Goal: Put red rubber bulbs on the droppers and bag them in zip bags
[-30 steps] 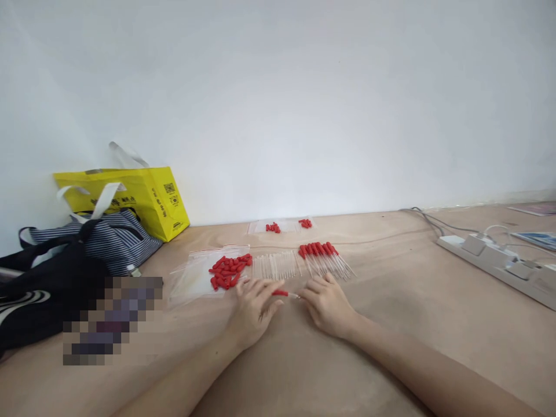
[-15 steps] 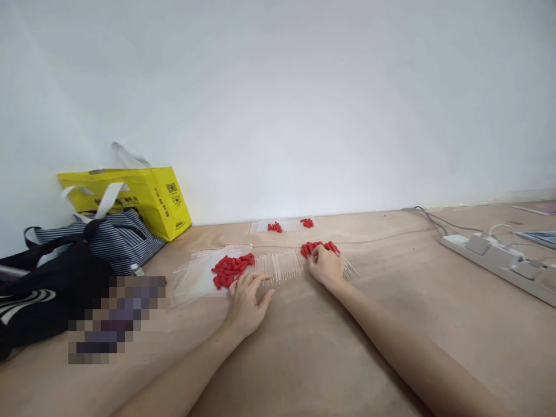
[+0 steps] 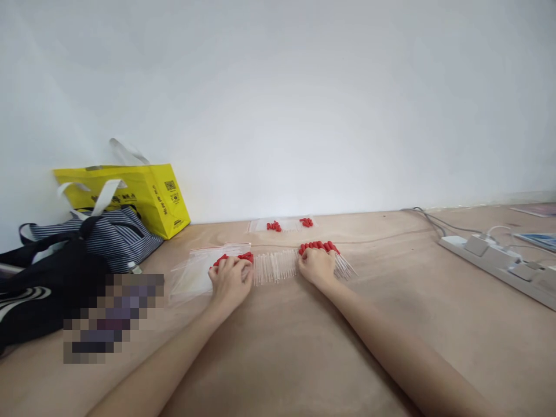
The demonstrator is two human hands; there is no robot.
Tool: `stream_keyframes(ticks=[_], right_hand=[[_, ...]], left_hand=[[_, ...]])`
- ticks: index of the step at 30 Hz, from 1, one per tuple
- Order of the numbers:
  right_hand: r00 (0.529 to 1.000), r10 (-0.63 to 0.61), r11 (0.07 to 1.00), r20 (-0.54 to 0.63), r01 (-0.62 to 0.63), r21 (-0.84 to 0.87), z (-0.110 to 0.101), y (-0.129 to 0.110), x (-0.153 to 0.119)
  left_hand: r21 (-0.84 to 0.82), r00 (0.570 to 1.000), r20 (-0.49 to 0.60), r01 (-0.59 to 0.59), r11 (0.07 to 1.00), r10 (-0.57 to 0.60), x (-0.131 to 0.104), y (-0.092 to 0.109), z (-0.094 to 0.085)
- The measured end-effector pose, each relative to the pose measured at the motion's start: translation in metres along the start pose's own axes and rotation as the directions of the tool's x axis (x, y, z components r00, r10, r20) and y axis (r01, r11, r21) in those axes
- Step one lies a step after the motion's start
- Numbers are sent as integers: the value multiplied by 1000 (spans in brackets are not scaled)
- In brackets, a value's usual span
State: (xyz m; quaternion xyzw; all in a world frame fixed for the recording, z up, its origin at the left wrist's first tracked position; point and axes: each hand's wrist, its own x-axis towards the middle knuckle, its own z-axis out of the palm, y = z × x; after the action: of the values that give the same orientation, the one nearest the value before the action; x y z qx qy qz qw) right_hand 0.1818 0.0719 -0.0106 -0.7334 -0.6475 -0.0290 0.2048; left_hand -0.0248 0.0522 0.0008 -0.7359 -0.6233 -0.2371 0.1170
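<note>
My left hand (image 3: 230, 282) reaches over a pile of small red rubber caps (image 3: 245, 256) lying on a clear zip bag (image 3: 195, 271). Its fingers are bent down and together among the caps, and the fingertips are hidden. To the right of the pile lies a row of thin pale sticks (image 3: 274, 266), side by side. My right hand (image 3: 317, 265) is closed at the near left side of a fanned group of sticks with red caps on their far ends (image 3: 342, 266); whatever its fingertips hold is out of sight.
Farther back, near the wall, another clear bag (image 3: 288, 225) bears two small clusters of red pieces. A yellow bag (image 3: 167, 202), a striped bag (image 3: 139, 243) and a black bag (image 3: 52, 284) stand at left. A white power strip (image 3: 495, 260) with cables lies at right.
My left hand has moved left onto the red caps, and its spread fingers have drawn together. The right hand has shifted slightly left and nearer along the capped sticks.
</note>
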Motion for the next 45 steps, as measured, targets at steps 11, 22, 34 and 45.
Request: stream_keyframes(ticks=[11, 22, 34, 45], right_hand=[[990, 55, 995, 132, -42, -96, 4, -18, 13], [989, -105, 991, 104, 113, -76, -13, -11, -4], [844, -532, 753, -61, 505, 422, -10, 56, -75], [820, -571, 740, -26, 529, 414, -9, 38, -82]], left_hand=[[225, 998, 45, -44, 973, 35, 45, -5, 21], [-4, 972, 32, -231, 973, 231, 10, 16, -8], [-359, 894, 200, -314, 879, 401, -44, 35, -12], [-368, 949, 175, -185, 911, 263, -46, 36, -4]])
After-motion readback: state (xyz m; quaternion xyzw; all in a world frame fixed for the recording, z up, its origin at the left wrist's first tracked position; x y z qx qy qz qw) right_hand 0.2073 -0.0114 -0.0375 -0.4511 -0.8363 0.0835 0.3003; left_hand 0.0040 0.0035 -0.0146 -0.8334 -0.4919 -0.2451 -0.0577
